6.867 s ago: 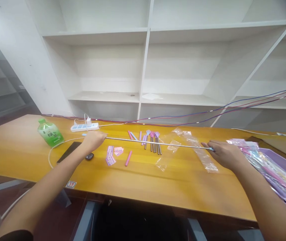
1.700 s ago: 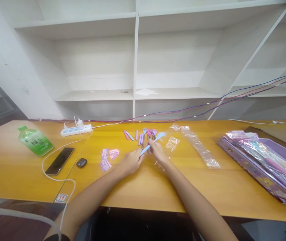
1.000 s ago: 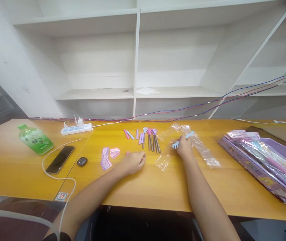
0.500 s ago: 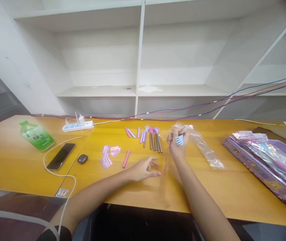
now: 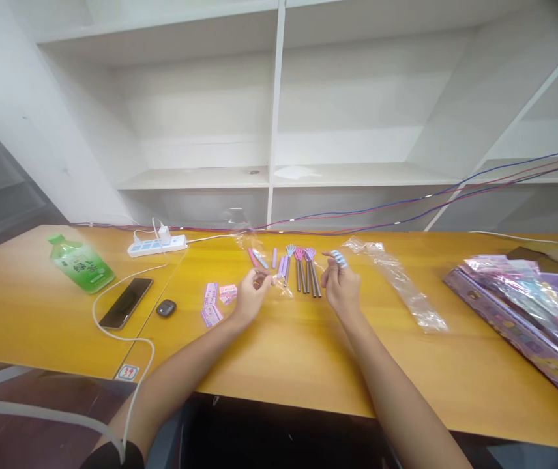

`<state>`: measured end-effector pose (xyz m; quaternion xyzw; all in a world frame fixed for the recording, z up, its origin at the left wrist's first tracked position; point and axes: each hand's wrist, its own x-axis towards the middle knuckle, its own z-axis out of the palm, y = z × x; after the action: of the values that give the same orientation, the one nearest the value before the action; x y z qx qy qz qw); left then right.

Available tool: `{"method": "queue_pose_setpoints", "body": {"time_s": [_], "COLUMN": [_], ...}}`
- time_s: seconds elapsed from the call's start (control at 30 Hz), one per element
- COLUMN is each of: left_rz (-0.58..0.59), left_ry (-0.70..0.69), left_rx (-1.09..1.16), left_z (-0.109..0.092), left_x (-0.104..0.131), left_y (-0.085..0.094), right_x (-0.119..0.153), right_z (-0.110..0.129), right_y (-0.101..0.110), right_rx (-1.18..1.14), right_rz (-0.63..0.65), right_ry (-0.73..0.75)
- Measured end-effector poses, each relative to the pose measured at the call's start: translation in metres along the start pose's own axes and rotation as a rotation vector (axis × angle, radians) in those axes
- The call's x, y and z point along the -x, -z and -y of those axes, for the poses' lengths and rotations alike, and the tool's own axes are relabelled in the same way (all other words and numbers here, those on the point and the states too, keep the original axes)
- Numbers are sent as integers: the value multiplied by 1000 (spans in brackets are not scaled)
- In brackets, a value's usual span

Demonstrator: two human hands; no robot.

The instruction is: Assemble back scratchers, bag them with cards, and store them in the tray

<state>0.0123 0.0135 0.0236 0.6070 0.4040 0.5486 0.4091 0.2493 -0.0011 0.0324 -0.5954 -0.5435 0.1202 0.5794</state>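
A: Operator, what is your right hand [image 5: 342, 290] gripping?
B: It is clamped on the blue scratcher [image 5: 339, 258], right of centre — the hand-shaped head projects above your fingers.
A: And your left hand [image 5: 251, 301]?
B: Fingertips together on clear film [image 5: 286, 288] near the centre; its outline is blurred.
A: Adjacent parts?
B: Other scratchers [image 5: 309, 254] lie on the table [image 5: 308, 365] between your hands — a long wrapper [image 5: 411, 293] lies at centre right.

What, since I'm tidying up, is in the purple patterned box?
Clear-wrapped packets with pink tops lie in the purple patterned box. They cover its bottom, so whatever is beneath them cannot be seen.
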Motion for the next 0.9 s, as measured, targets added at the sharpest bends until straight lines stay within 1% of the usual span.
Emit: {"method": "queue_pose_setpoints", "body": {"time_s": [0.1, 0.17, 0.23, 0.27, 0.3, 0.33, 0.4, 0.47, 0.57, 0.67, 0.73, 0.8, 0.9], "left_rz": [-140, -197, -240, -256, -263, -261, -233, -193, -165, -127, -80, 10, 193], "left_ry": [-49, -61, -69, -71, -69, -64, -44, -30, -31, -14, 18, 61, 137], "left_rx": [-12, -18, -15, -13, -9, 3, 51, 113, 154, 185, 243, 307, 372], "left_z": [-3, -3, -2, -1, 0, 1, 4, 5, 6, 6, 5, 2, -2], "left_x": [-12, -17, -21, -22, -22, -23, -23, -23, -21, -15, -10, -4, 2], "left_y": [12, 18, 22, 23, 23, 23, 23, 22, 20, 14, 9, 4, -1], "right_x": [3, 3, 4, 5, 6, 8, 14, 20, 27, 31, 33, 33, 33], "right_z": [1, 2, 4, 5, 7, 9, 13, 17, 22, 23, 21, 19, 17], "right_y": [0, -2, -4, -5, -7, -8, -12, -16, -25, -35, -42, -46, -46], "right_rx": [215, 296, 295, 259, 212, 161, 84, 57, 15, -90, -158, -221, -311], "right_rz": [59, 49, 27, 36, 73, 137, 290, 418, 521, 546, 544, 532, 510], "right_ry": [58, 139, 271, 328, 358, 356, 292, 222, 145, 48, -14, -60, -106]}}
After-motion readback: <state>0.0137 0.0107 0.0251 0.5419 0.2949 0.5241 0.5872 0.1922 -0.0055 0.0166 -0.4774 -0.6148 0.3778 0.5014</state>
